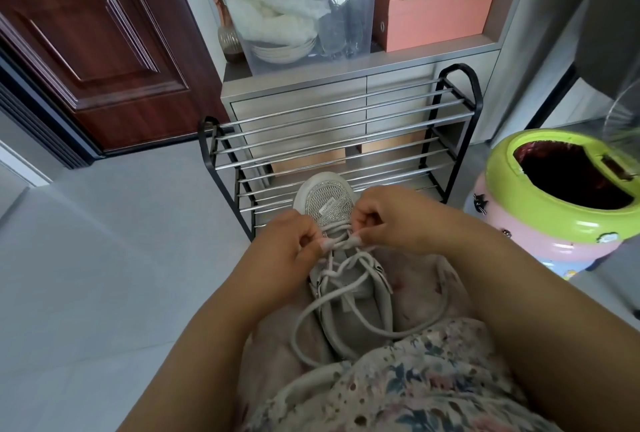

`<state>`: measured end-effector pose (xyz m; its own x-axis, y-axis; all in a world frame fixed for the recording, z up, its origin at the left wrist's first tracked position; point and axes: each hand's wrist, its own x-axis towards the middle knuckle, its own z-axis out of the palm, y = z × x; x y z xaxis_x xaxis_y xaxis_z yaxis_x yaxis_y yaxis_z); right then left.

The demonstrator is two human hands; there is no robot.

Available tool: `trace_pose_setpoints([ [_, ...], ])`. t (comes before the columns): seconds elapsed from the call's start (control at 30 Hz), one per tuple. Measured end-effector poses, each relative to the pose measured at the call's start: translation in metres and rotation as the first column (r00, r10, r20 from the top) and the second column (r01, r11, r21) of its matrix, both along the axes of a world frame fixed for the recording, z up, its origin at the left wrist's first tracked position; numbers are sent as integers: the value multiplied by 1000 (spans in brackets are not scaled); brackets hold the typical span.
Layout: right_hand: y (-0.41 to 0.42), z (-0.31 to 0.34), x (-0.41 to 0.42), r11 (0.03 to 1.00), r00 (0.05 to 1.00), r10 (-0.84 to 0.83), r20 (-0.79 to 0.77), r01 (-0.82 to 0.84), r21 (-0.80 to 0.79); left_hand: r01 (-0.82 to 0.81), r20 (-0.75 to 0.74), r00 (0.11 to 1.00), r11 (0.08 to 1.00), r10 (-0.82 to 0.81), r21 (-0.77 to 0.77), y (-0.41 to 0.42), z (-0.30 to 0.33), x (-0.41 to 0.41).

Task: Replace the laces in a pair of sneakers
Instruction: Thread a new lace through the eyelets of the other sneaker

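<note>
One sneaker (329,209), pale grey with a sparkling mesh toe, lies on the person's lap with its toe pointing away from the body toward the shoe rack (346,126). Both hands work at the upper eyelets, just behind the toe panel. The left hand (294,241) has its fingers curled and pinches the lace (346,300) at the left side of the eyelet row. The right hand (377,220) also has its fingers curled and pinches the same lace at the right side; the two sets of fingertips are near each other, with a short span of lace between them. Below the hands, the lace crosses the tongue in several loose passes, and its free lengths trail in wide loops over the shoe opening and onto the lap. The lap is covered by pale pink fabric, with a floral-print garment (415,379) nearest the camera. The shoe rack, with a black frame and chrome bars, stands on the grey tiled floor (104,258) directly beyond the sneaker. Behind the rack is a grey cabinet (298,99) carrying a clear storage bin (301,15) and stacked pink boxes (436,15). A dark wooden door (97,43) is at the left. A pink and green bin (561,196) stands at the right.
</note>
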<state>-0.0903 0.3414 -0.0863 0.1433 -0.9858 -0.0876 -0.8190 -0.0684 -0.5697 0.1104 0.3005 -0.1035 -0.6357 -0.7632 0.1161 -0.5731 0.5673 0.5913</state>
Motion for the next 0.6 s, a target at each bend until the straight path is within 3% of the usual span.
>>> trace_pose_setpoints([
  [0.17,8,-4,-23,995,968,-96,233,86,53,-70,-154,984,986,93,151,-1,-7,24],
  [0.3,5,-3,-13,997,974,-76,214,69,42,-90,-84,991,989,100,115,3,-8,14],
  [0.5,-1,-1,5,1000,1000,16,-7,-16,0,-8,17,1000,1000,8,-5,1,-4,-3],
  [0.6,1,-2,-5,999,992,-15,123,19,-31,20,-39,999,1000,-20,16,-1,-3,6],
])
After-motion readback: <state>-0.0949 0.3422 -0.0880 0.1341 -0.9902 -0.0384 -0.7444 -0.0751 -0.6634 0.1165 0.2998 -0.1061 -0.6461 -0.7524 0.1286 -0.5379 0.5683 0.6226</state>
